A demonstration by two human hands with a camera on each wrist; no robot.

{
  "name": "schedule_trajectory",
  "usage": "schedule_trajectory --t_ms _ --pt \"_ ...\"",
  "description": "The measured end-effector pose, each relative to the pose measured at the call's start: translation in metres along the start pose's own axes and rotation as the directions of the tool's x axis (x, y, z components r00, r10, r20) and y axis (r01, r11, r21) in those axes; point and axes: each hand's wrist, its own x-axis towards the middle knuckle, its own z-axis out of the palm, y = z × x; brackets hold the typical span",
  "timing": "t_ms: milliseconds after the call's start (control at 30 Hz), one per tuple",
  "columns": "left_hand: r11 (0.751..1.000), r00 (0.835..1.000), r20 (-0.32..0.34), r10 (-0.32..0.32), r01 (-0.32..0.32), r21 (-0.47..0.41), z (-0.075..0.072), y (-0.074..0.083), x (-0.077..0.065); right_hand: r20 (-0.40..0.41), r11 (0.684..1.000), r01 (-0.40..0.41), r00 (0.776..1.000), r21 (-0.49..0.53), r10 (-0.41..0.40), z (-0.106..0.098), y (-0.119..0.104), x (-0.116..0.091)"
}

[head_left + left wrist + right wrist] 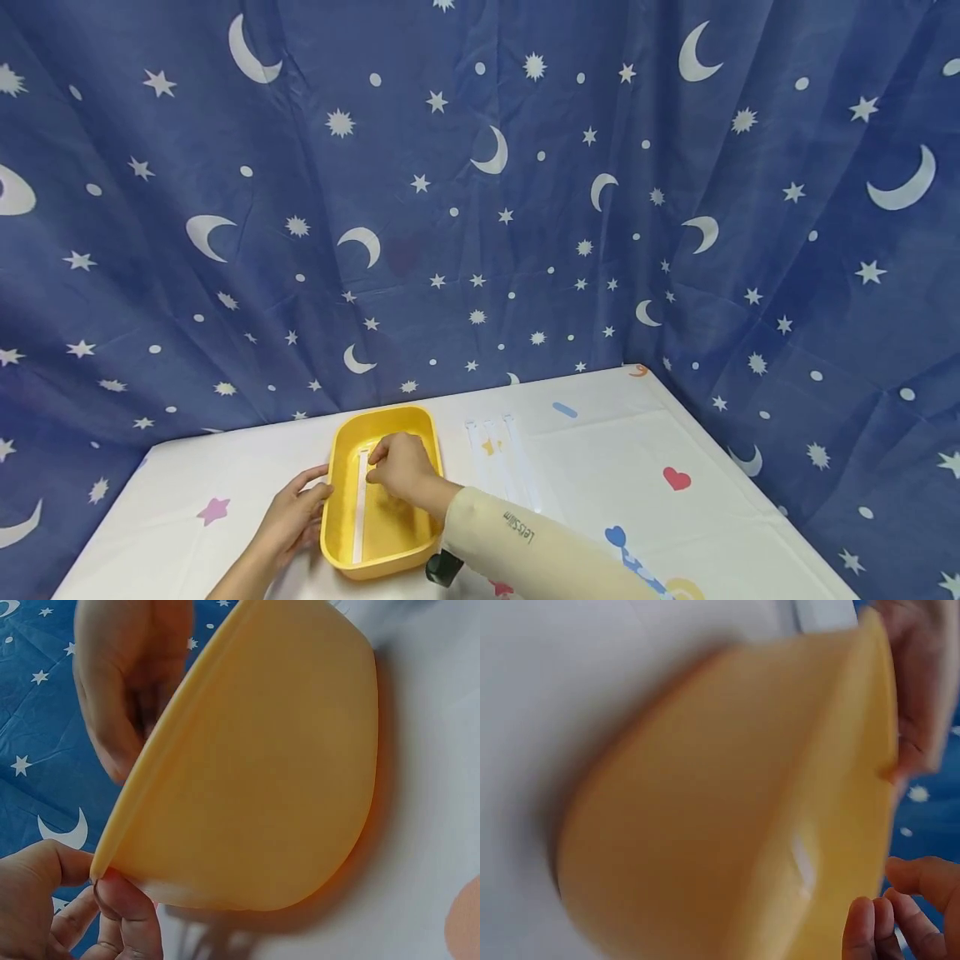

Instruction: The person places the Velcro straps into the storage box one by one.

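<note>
The bin (397, 533) looks smooth plastic, the curtain (480, 217) creased cloth.

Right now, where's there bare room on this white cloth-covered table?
Right of the three thin white strips, around the printed red heart; also left of the left hand, around the printed pink star. Crowded: inside the yellow rounded rectangular bin, where the right hand is beside a long white strip.

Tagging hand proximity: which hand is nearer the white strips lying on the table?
Right. The right hand is over the yellow bin, left of the white strips; the left hand grips the bin's left side.
</note>
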Motion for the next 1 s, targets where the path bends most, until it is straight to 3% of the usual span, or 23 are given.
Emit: schedule_trajectory --t_ms 100,167,333,533,800,1000 --pt "1.000 1.000 -0.001 -0.002 0.002 0.003 0.000 -0.002 0.001 0.003 0.996 0.065 0.998 -0.058 -0.065 -0.027 -0.004 0.006" --pt "1.000 1.000 -0.003 -0.013 0.013 0.008 0.000 -0.001 0.001 -0.007 0.995 0.060 0.998 -0.084 -0.061 -0.046 -0.003 0.012" --pt "1.000 1.000 0.000 -0.025 0.025 0.009 0.000 -0.001 0.002 -0.070 0.992 -0.017 0.998 -0.128 0.008 -0.091 0.015 0.020" --pt "1.000 1.000 0.002 -0.014 0.013 0.015 -0.001 -0.001 0.001 -0.137 0.976 -0.103 0.988 -0.191 0.077 -0.133 0.054 0.020" --pt "1.000 1.000 0.009 -0.011 0.011 0.024 0.002 0.001 0.003 -0.228 0.944 -0.249 0.953 -0.218 0.199 -0.156 0.106 0.014" --pt "0.999 1.000 -0.006 -0.027 0.027 0.026 0.002 -0.001 0.002 -0.261 0.941 -0.287 0.936 -0.178 0.236 -0.156 0.133 0.008"
